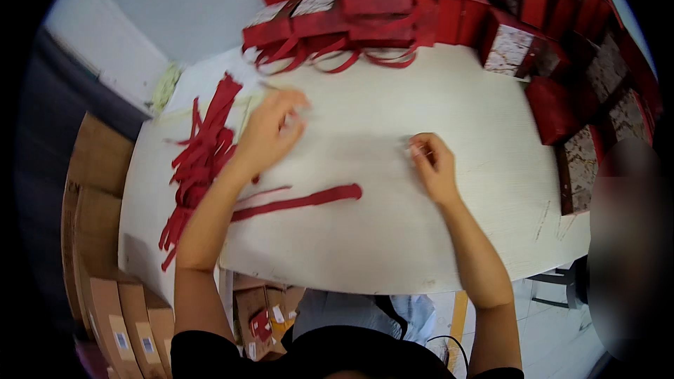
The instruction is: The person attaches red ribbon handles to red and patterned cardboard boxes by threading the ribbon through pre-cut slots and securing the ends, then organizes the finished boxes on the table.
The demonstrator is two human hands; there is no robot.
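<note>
Nearest, at six o'clock, the white table (393, 238) edge was seen bare; just beyond it a single red ribbon strip (302, 201) was laid flat, running from eight o'clock toward the centre, touched by neither hand. At four o'clock from centre the right hand (433, 165) was rested on the tabletop, fingers pinched narrow on something small and pale, too blurred to be named. At ten o'clock the left hand (270, 130) was caught in motion blur, fingers curled loosely; whether anything was gripped could not be told. Beside it, at nine o'clock, the heap of red ribbons (203, 154) was spread. Farthest, at twelve through two o'clock, the finished red boxes (365, 7) were stacked, ribbon loops hanging. The step was judged to be a ribbon being readied for fitting; a steady pinch and a lined-up strip would be called for.
</note>
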